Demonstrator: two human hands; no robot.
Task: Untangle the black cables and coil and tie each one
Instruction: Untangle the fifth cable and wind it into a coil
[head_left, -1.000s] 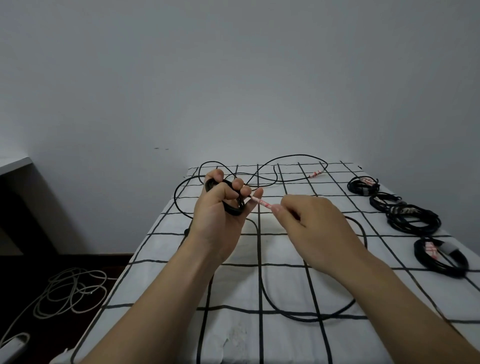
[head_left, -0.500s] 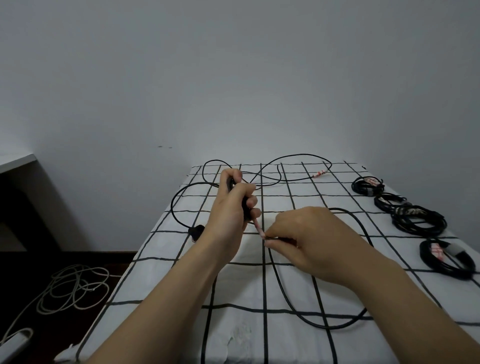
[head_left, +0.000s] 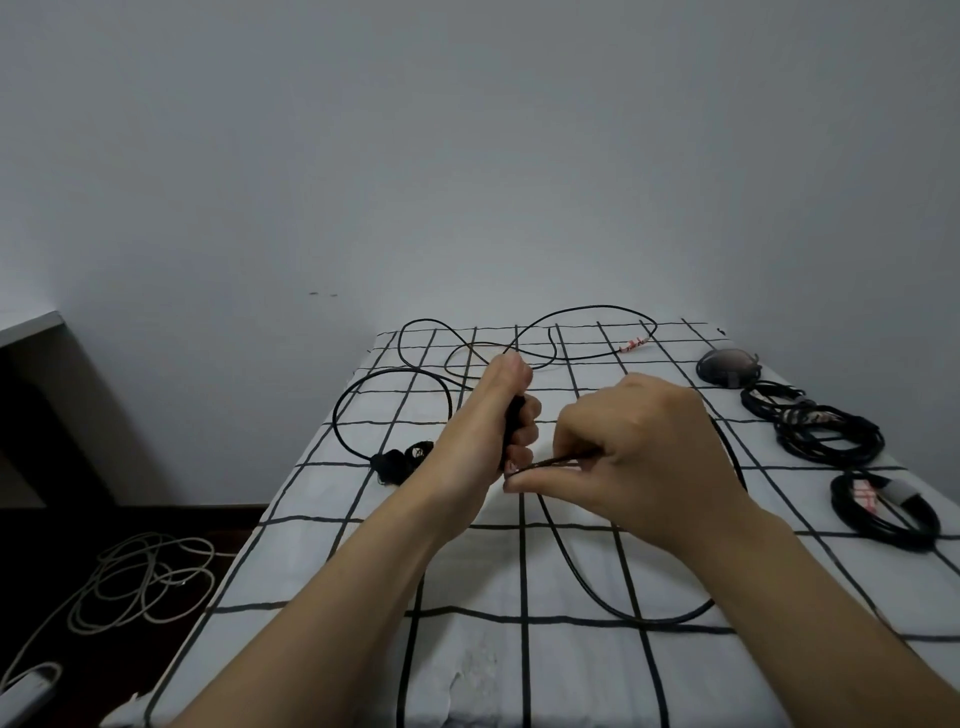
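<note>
Head view: hands mid-table, bare checked cloth (head_left: 467, 670) toward the near edge.
Left hand (head_left: 483, 431) fists the coiled black cable (head_left: 513, 418); right hand (head_left: 641, 452) pinches its tail, closer in than before; tied coils (head_left: 831, 439) along right edge.

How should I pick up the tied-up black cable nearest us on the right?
Come from above and pinch the coiled cable across its pink-and-white tie. It lies flat on the cloth, and the tie probably bunches its loops together.

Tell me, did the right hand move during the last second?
Yes. The right hand came toward the person and leftward: its fingertips, earlier beyond the horizontal cloth line, now show just below it.
</note>
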